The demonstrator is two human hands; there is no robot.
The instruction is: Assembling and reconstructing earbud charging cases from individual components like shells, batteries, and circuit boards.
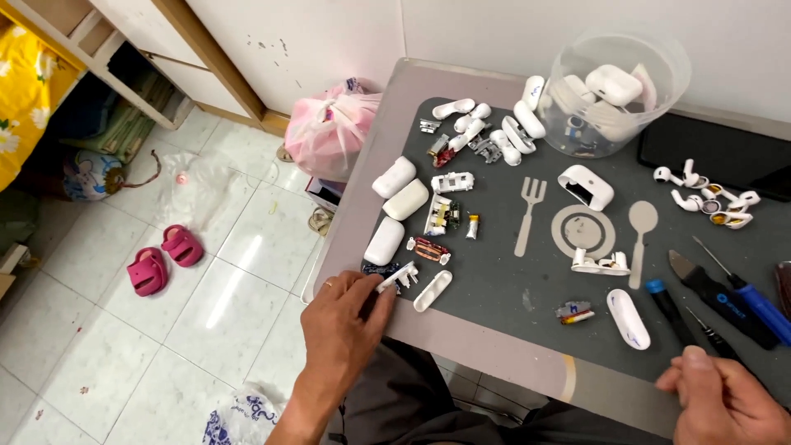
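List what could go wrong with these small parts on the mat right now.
1. The left hand pinches a white plastic piece at the mat's edge; it might drop to the floor.
2. The loose circuit boards lie close together and could get mixed up.

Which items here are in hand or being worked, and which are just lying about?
In hand:
- left hand pinching a small white plastic part
- right hand at the black tool

Lying about:
- white case shells
- small circuit boards
- earbuds
- clear tub of cases
- blue-handled screwdriver
- pink sandals on the floor
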